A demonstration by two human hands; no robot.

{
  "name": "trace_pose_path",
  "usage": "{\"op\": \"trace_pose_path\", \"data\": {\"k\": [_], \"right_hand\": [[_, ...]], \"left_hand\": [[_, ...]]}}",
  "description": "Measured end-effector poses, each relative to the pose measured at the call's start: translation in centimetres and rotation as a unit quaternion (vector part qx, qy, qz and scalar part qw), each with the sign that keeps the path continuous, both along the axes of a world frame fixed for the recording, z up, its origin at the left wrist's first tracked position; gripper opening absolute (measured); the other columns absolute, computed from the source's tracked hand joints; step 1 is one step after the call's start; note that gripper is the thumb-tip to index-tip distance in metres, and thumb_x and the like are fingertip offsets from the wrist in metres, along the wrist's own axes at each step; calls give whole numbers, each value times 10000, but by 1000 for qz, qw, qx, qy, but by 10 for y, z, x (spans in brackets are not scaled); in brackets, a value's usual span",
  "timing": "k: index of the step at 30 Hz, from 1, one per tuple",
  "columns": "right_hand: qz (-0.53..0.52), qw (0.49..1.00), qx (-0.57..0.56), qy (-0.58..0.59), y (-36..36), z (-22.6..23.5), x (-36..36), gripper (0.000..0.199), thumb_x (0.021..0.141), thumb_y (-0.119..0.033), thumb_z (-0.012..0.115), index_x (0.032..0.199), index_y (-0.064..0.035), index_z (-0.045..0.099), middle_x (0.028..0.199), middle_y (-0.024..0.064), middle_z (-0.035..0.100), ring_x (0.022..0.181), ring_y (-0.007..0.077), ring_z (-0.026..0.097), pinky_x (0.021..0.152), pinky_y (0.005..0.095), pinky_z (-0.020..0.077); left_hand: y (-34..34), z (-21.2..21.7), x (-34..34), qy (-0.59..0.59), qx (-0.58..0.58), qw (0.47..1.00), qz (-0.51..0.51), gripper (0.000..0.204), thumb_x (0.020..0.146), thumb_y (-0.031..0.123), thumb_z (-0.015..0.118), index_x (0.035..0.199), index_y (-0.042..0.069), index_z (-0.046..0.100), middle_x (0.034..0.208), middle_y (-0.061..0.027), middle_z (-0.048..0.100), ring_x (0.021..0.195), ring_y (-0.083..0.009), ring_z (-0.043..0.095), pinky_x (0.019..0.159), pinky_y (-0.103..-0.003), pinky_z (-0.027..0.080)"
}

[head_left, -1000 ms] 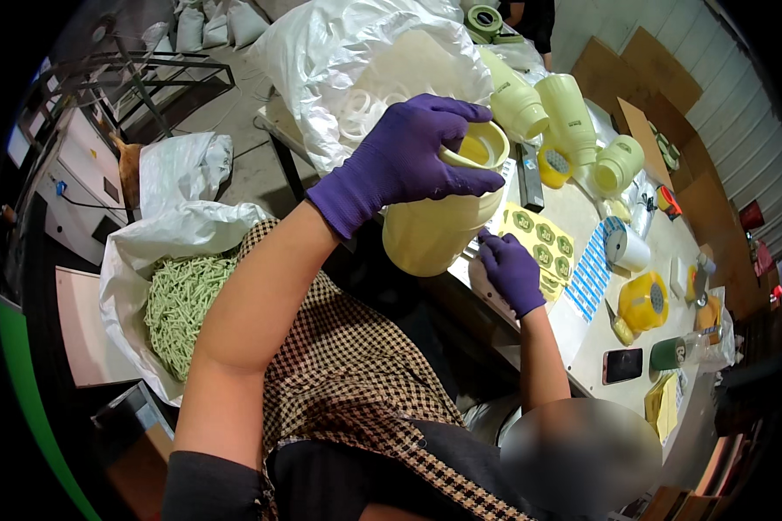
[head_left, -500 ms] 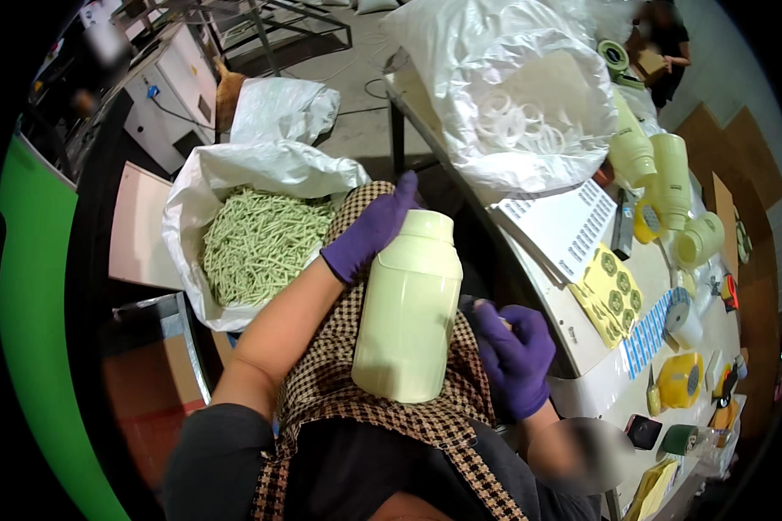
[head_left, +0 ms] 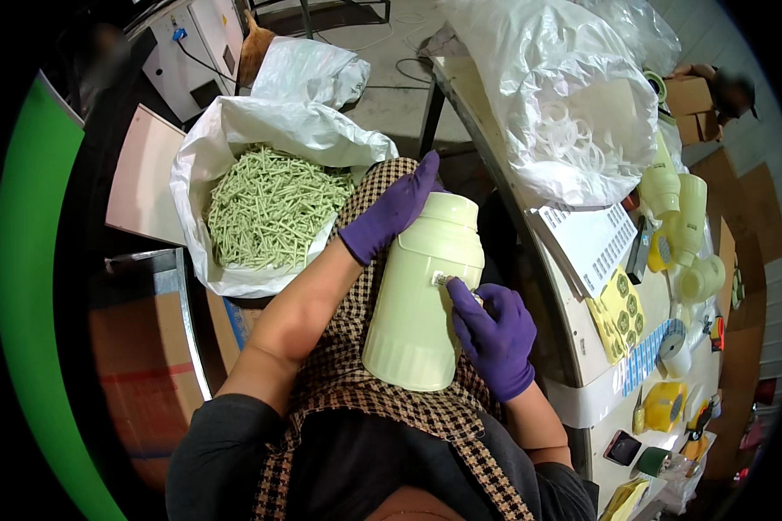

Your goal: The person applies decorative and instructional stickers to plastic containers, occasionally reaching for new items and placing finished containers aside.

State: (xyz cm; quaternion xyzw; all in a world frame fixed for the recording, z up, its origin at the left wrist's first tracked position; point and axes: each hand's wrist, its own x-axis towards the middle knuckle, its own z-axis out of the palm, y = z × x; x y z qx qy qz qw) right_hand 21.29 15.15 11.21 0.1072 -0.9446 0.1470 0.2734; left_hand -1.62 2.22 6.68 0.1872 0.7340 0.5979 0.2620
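Jug: a pale green plastic jug [head_left: 421, 295] is laid tilted across the lap, on a checked apron [head_left: 356, 382], neck pointing up and away, base toward the body.
Sticker: a small silvery sticker [head_left: 441, 279] is seen on the jug's upper side, just below the shoulder.
Right hand: the right hand [head_left: 495, 334], in a purple glove, is pressed against the jug's right side; thumb and forefinger are closed at the sticker, though whether it is pinched or pressed down cannot be told.
Left hand: the left hand [head_left: 391, 213], also gloved, is spread over the jug's shoulder from the left, fingers wrapped behind the neck.
Left of jug: a white sack [head_left: 235, 148] of green sticks [head_left: 269, 204] is stood open on the floor.
Right of jug: a table [head_left: 582, 391] is set just beside it, with yellow label sheets [head_left: 619, 313] near its edge.
Beyond jug: a clear bag [head_left: 573, 104] of white rings is piled on the table; more jugs [head_left: 682, 217] are stood further right.
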Motion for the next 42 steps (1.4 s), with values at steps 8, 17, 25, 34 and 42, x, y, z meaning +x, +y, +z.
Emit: {"op": "trace_pose_path", "data": {"k": [8, 17, 25, 34, 42], "right_hand": [[12, 1000, 6, -20, -2, 7, -3, 539, 774, -148, 792, 1296, -249, 706, 930, 37, 593, 750, 199, 577, 617, 325, 480], [-16, 995, 73, -71, -6, 11, 1, 613, 792, -140, 764, 1376, -286, 646, 907, 53, 548, 722, 214, 561, 597, 358, 481], [-198, 958, 163, -128, 60, 19, 21, 661, 888, -97, 603, 1488, -357, 513, 941, 109, 566, 722, 273, 599, 546, 424, 484], [-268, 949, 160, 34, 185, 6, 12, 704, 836, -211, 789, 1480, -111, 521, 1449, 248, 504, 1315, 444, 495, 1097, 491, 419], [208, 951, -205, -103, 13, -29, 39, 696, 857, -318, 741, 1450, -28, 519, 1415, 213, 549, 1306, 404, 545, 1087, 502, 460]], "left_hand": [[-2, -6, -2, -4, 25, 1000, 1, 908, 1041, 703, 194, 1036, 0, 768, 938, -118, 739, 907, -196, 676, 932, -328, 509], [1, -9, -3, -68, 40, 996, -39, 748, 1070, 607, 331, 1122, -13, 746, 1036, -110, 751, 975, -191, 686, 955, -331, 514], [-101, -47, -16, -182, 553, 795, -169, 601, 783, 453, 817, 1220, 67, 673, 1282, -121, 639, 1155, -259, 618, 951, -420, 550], [-124, -3, 18, -270, 729, 618, -118, 283, 812, 385, 806, 885, 126, 718, 1085, -70, 704, 966, -215, 657, 851, -350, 570], [-78, 105, 25, -156, 718, 509, -448, 231, 933, 159, 711, 714, 103, 757, 851, -28, 766, 765, -178, 713, 774, -262, 577]]}}
